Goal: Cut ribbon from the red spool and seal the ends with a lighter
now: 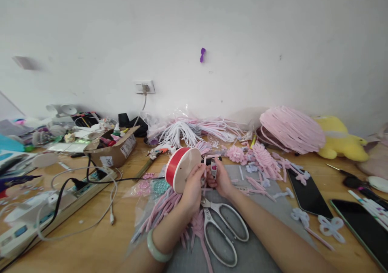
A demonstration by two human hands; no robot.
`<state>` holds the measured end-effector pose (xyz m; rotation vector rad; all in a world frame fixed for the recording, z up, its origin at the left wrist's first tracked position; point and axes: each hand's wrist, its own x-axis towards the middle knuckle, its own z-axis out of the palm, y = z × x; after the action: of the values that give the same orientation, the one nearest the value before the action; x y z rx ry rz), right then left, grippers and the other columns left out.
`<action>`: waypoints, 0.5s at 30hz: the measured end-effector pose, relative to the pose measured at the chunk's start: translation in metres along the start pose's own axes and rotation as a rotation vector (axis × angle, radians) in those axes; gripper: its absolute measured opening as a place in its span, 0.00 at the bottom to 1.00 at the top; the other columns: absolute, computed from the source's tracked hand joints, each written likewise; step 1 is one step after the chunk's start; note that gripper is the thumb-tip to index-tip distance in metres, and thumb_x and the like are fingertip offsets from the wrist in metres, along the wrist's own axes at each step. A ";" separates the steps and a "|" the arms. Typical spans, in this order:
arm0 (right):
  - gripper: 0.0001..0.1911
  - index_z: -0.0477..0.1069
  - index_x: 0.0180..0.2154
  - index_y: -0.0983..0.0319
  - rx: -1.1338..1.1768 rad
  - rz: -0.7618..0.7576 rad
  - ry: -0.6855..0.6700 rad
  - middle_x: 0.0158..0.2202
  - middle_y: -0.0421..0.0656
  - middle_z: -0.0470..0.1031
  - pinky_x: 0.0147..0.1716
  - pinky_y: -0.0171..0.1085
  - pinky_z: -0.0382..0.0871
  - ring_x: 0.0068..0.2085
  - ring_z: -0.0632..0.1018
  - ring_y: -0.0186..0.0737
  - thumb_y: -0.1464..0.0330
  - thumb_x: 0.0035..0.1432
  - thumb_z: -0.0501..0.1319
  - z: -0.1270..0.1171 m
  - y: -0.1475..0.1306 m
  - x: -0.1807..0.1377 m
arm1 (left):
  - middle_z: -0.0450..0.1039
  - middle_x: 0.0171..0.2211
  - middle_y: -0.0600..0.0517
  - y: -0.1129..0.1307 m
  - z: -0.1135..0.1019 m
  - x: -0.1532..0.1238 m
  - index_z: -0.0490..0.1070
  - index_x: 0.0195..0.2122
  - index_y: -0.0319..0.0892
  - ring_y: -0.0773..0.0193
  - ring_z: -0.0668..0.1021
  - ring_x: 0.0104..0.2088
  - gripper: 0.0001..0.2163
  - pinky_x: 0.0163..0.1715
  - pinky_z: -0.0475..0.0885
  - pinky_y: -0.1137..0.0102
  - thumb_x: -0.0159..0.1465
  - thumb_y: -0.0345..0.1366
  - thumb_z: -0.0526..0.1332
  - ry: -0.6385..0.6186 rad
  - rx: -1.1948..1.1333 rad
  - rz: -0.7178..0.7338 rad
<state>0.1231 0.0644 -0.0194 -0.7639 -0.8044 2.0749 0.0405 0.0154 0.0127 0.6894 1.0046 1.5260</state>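
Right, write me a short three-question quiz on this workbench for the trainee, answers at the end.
1. Multiple choice: what colour is the ribbon on the spool by the left hand?
A. Blue
B. Red
C. Green

2. True or false: the scissors are inside the cardboard box.

3. Put in order, from left to right in the picture: yellow plush toy, scissors, cardboard box.

Key
1. B.
2. False; they lie on the grey mat.
3. Cardboard box, scissors, yellow plush toy.
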 end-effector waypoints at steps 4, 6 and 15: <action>0.30 0.57 0.15 0.63 -0.001 0.062 0.047 0.11 0.34 0.53 0.11 0.25 0.34 0.11 0.49 0.22 0.43 0.46 0.46 0.001 -0.004 0.000 | 0.65 0.22 0.56 -0.005 0.000 0.000 0.63 0.23 0.41 0.69 0.68 0.24 0.12 0.26 0.63 0.75 0.51 0.44 0.60 -0.003 0.113 0.020; 0.30 0.57 0.15 0.63 -0.004 0.097 0.057 0.11 0.34 0.53 0.10 0.25 0.34 0.11 0.48 0.22 0.44 0.48 0.44 0.002 -0.005 0.002 | 0.66 0.23 0.55 -0.007 -0.001 0.001 0.63 0.25 0.42 0.67 0.69 0.25 0.13 0.26 0.64 0.74 0.51 0.47 0.59 0.021 0.174 0.057; 0.27 0.52 0.14 0.62 -0.063 0.130 0.130 0.08 0.32 0.49 0.08 0.24 0.35 0.09 0.47 0.22 0.48 0.51 0.44 0.008 -0.003 0.011 | 0.64 0.21 0.57 -0.009 -0.001 0.004 0.62 0.27 0.44 0.67 0.68 0.23 0.14 0.26 0.64 0.73 0.54 0.50 0.56 0.025 0.311 0.154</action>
<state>0.1126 0.0730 -0.0152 -0.9993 -0.7682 2.0971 0.0434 0.0194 0.0040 0.9865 1.2461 1.5273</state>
